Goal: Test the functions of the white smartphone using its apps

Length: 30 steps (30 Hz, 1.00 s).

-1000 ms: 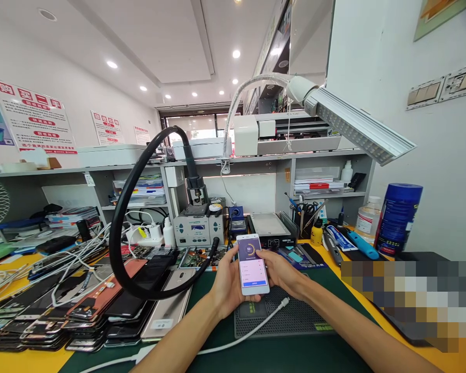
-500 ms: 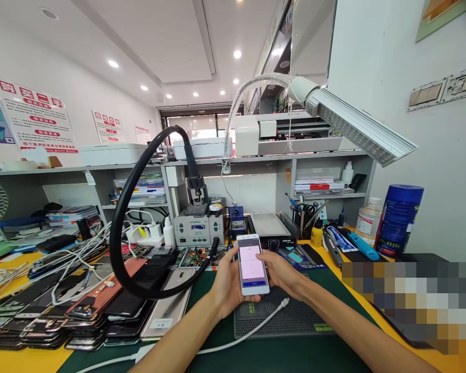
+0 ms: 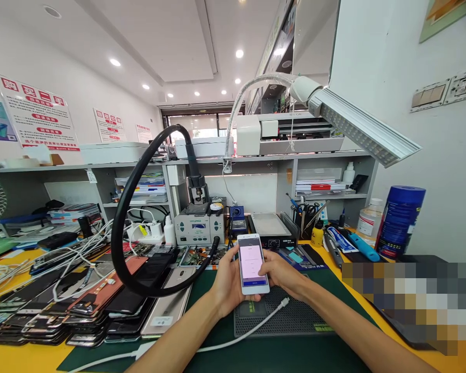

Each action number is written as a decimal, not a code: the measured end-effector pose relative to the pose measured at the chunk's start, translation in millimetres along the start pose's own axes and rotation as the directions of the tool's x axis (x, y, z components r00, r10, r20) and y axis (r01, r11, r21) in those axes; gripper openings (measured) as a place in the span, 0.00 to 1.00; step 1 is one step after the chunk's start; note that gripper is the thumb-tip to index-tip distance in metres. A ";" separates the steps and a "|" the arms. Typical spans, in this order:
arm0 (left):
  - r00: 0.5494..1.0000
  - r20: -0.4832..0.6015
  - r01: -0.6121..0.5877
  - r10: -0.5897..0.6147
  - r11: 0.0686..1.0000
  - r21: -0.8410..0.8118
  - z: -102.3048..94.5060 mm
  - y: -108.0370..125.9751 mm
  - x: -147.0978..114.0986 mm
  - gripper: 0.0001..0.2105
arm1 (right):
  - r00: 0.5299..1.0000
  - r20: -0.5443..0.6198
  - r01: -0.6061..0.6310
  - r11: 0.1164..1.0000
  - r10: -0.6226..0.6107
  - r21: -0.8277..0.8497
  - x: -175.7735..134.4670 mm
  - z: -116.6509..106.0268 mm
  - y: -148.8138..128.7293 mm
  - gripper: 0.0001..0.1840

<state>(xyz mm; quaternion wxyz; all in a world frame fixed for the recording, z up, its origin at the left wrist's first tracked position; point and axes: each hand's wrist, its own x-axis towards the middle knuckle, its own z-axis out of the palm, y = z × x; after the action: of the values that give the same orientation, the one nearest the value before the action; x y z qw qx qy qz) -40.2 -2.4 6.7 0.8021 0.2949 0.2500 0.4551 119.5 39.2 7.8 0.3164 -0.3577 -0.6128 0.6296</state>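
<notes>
A white smartphone (image 3: 253,261) with a lit, pale pink screen is held upright above the workbench, tilted toward me. My left hand (image 3: 227,277) is wrapped around its left side, with fingertips showing under the lower edge. On the other side, my right hand (image 3: 281,272) grips the right edge, its thumb over the lower part of the screen; its other fingers are mostly hidden behind the phone. Below the hands lies a dark perforated mat (image 3: 295,316). A white cable (image 3: 252,334) runs across it, its plug end free near my right wrist.
Stacked phones and screens (image 3: 89,311) fill the left. A thick black hose (image 3: 118,228) loops from the grey rework station (image 3: 198,228). Behind the phone sits a flat heating plate (image 3: 270,225). At right stand a blue can (image 3: 399,220) and a clear bottle (image 3: 368,223). A lamp (image 3: 365,122) hangs overhead.
My right thumb has moved down the phone's screen, from its upper right side to the lower part. The phone and my left hand stay in place.
</notes>
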 end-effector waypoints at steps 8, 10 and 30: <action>1.000 -0.003 -0.016 0.016 1.000 0.012 0.7 0.4 -2.3 0.28 | 1.000 0.010 0.015 0.999 -0.015 -0.038 -2.9 2.0 -3.3 0.30; 1.000 -0.008 -0.011 0.011 1.000 0.015 1.0 0.4 -2.2 0.28 | 1.000 0.009 0.015 0.999 -0.015 -0.039 -2.5 1.5 -2.5 0.30; 1.000 0.018 -0.012 0.011 0.997 0.076 -4.8 -1.4 2.0 0.31 | 0.999 -0.019 -0.035 0.996 0.037 0.080 0.8 2.7 -1.5 0.23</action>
<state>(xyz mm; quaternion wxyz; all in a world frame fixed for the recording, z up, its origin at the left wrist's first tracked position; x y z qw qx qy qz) -41.7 0.0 2.1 0.7898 0.3306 0.2585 0.4474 116.7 38.5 9.2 0.3254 -0.3622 -0.5774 0.6553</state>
